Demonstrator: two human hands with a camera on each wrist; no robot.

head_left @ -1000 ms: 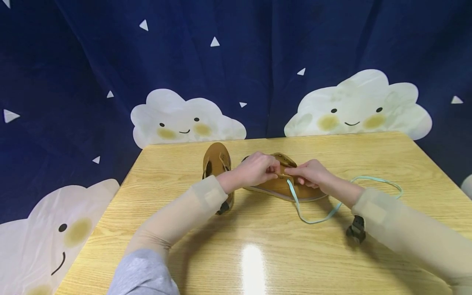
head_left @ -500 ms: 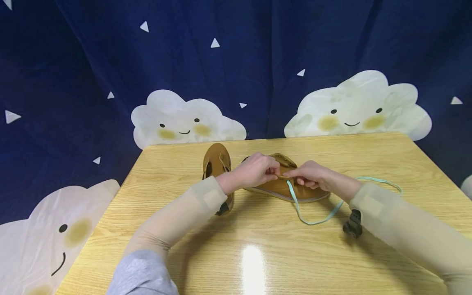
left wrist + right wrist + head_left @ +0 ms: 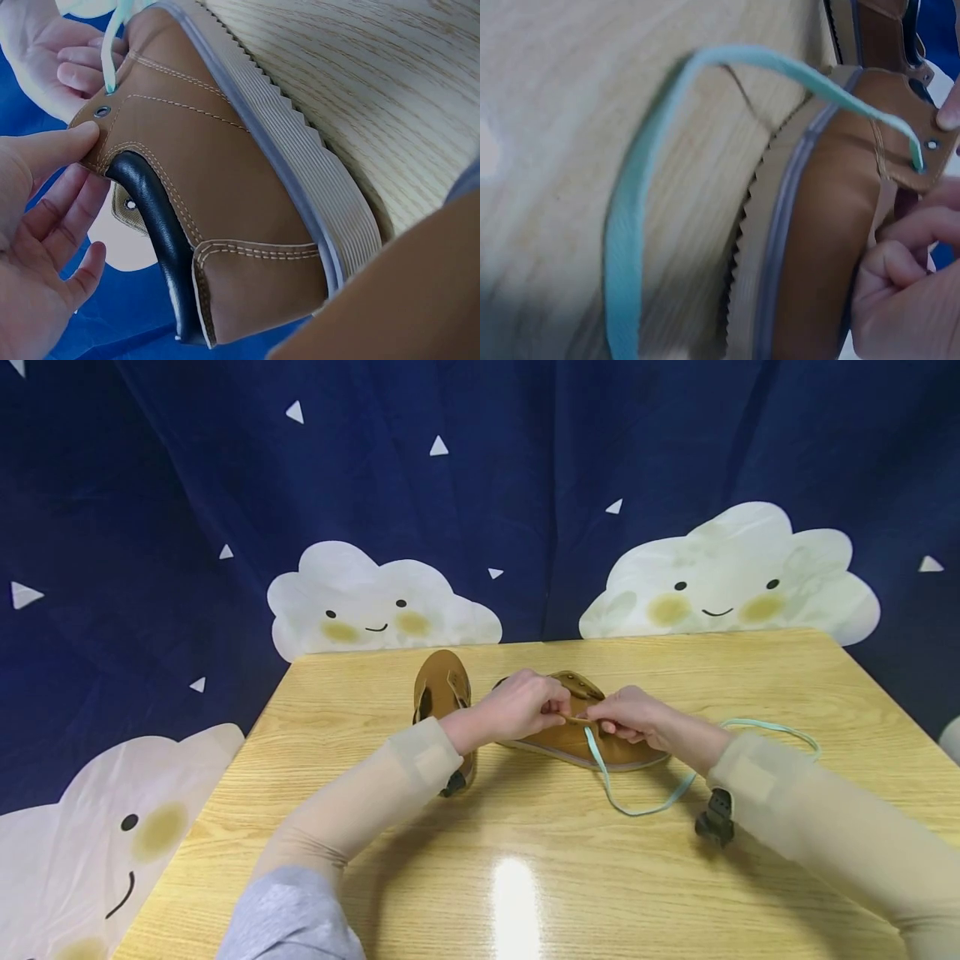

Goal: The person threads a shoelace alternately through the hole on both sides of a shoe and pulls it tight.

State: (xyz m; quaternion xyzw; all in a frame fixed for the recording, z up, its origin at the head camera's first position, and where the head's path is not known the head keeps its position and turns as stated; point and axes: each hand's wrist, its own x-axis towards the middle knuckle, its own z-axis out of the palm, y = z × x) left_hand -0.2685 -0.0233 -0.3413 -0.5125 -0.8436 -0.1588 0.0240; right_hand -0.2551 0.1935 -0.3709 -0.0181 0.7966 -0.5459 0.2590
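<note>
- Brown leather shoe with ridged pale sole [image 3: 247, 187], the landmark: sits upright on the light wood table [image 3: 420, 877], toe to the person's right.
- Its eyelet flap [image 3: 118, 116]: lifted, apparently for access to both faces.
- Left hand [image 3: 521, 706]: thumb and fingertips closed on the flap's edge, other fingers loosely bent; likely steadies the flap.
- Right hand [image 3: 633, 714]: fingers bent, tips behind the flap; cannot tell if they grip anything. Probably working the flap's underside.
- Flat mint-green lace [image 3: 648, 811]: enters a flap eyelet, slack looping to the near side and past the toe, seemingly left free.
- Second brown shoe [image 3: 442, 677]: left of the landmark, apart, likely set aside.
- Navy cloud-print curtain [image 3: 525, 485]: beyond it.
</note>
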